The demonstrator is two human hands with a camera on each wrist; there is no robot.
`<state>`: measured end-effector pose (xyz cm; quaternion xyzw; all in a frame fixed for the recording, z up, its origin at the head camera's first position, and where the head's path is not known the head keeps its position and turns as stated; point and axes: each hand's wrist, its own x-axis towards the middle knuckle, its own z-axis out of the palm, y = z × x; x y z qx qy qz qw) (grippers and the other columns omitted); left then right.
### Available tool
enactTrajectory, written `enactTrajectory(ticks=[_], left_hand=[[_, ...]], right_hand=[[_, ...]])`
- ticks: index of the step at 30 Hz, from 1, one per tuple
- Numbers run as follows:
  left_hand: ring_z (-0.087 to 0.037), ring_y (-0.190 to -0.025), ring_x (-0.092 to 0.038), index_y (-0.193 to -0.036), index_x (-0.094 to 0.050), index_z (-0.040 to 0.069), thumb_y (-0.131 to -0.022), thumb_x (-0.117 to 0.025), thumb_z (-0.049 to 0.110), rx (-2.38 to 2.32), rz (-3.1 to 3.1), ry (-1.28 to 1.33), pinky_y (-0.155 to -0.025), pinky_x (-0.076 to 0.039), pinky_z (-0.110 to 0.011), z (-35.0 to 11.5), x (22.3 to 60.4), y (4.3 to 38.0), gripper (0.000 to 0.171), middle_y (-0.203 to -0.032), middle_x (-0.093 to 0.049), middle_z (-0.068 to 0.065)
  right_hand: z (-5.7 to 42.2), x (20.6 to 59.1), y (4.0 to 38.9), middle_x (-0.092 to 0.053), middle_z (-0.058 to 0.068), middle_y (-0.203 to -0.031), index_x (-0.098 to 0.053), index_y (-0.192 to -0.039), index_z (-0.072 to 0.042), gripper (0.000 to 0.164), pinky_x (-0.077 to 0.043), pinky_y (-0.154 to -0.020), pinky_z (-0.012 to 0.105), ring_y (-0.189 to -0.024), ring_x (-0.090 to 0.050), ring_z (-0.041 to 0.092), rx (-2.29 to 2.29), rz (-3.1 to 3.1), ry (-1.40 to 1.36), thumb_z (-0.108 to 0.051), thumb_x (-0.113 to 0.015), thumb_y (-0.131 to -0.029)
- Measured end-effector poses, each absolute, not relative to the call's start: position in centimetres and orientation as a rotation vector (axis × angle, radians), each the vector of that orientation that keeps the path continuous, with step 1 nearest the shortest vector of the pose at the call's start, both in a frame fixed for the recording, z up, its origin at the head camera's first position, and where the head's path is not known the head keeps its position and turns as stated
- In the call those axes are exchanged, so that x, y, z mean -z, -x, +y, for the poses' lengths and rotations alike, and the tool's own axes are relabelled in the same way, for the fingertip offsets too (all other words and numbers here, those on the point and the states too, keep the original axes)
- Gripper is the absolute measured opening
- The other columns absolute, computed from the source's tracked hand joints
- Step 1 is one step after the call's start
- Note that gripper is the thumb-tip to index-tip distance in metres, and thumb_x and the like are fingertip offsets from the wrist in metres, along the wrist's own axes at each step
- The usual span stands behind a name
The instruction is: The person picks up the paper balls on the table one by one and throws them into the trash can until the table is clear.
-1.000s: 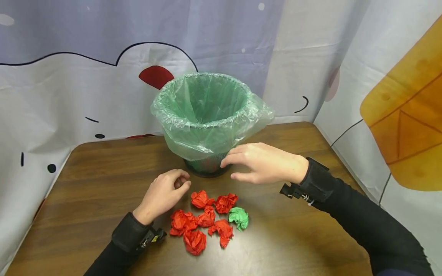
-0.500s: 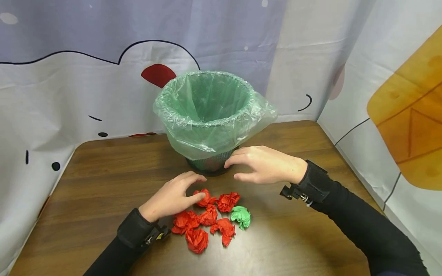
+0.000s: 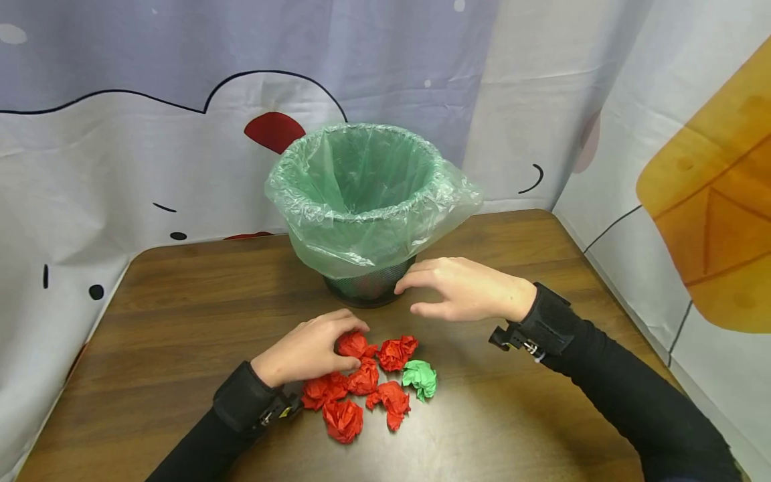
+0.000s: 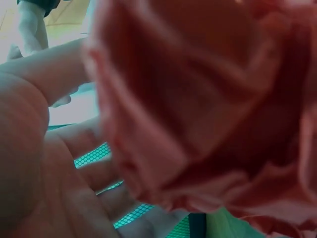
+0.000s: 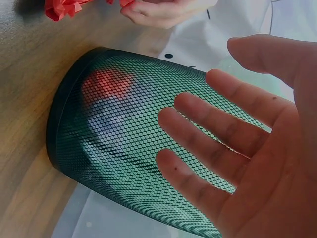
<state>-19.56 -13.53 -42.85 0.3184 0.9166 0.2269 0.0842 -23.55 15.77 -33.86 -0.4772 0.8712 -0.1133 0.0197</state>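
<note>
My left hand (image 3: 316, 345) reaches over a red crumpled paper ball (image 3: 353, 345) at the back of a cluster. Its thumb and fingers stand apart around that ball; whether they touch it is hidden. Close to the left wrist camera, red paper (image 4: 198, 109) blocks much of the view, and the fingers (image 4: 69, 139) stretch behind it. In front and to the right lie several more red paper balls (image 3: 342, 420) and a green paper ball (image 3: 420, 379). My right hand (image 3: 460, 290) hovers with loosely bent fingers and holds nothing, beside the mesh waste bin (image 5: 148, 134).
At the back of the wooden table (image 3: 199, 301), the bin wears a translucent green liner (image 3: 361, 234) folded over its rim. Through the mesh, a blurred red shape (image 5: 106, 84) shows low inside. A printed curtain (image 3: 181, 167) rises behind the table and along the right side.
Over the last second my left hand opened its fingers, moved right and came down over the rear red paper ball. My right hand stayed nearly still. The paper balls kept their places.
</note>
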Motion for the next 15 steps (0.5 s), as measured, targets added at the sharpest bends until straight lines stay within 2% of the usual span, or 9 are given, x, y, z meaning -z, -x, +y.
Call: enactTrajectory(ticks=[8,15], left_hand=[[-0.011,-0.098,-0.062,-0.120,-0.071,0.019,-0.081,-0.081,0.028,-0.607,2.769,-0.953,-0.081,-0.053,-0.039,-13.21,43.07,19.63,0.042,-0.116,-0.061,0.005],[-0.014,-0.099,-0.063,-0.110,-0.074,0.021,-0.084,-0.079,0.025,-0.629,2.782,-0.970,-0.084,-0.052,-0.039,-13.05,43.49,19.72,0.027,-0.113,-0.061,0.006]], right_hand=[[16.04,34.47,23.73,-0.067,-0.007,-0.124,-0.066,-0.128,-0.024,0.033,-0.050,-0.099,0.040,-0.117,-0.063,0.013,0.374,2.692,1.482,-0.034,-0.064,-0.096],[16.23,34.88,23.62,-0.066,-0.009,-0.124,-0.066,-0.128,-0.025,0.033,-0.049,-0.100,0.040,-0.117,-0.062,0.012,0.387,2.706,1.464,-0.036,-0.063,-0.097]])
